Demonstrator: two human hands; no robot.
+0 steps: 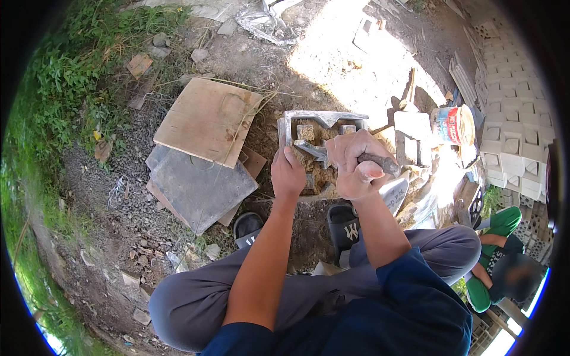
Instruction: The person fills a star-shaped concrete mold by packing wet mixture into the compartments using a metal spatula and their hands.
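Remotely I see left hand (289, 173) gripping grey rectangular metal mould (288, 130) at left, right hand (360, 165) clenched round dark-handled metal trowel (312, 151), apparently working crumbly brown fill (322, 176); next stroke wants steadiness.

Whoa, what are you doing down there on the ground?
Someone is sitting or crouching low over a grey frame. The left hand holds its left side, while the right hand grips a tool whose grey end is over the frame. Crumbly brown stuff is inside it. A wooden board lies on a grey one nearby.
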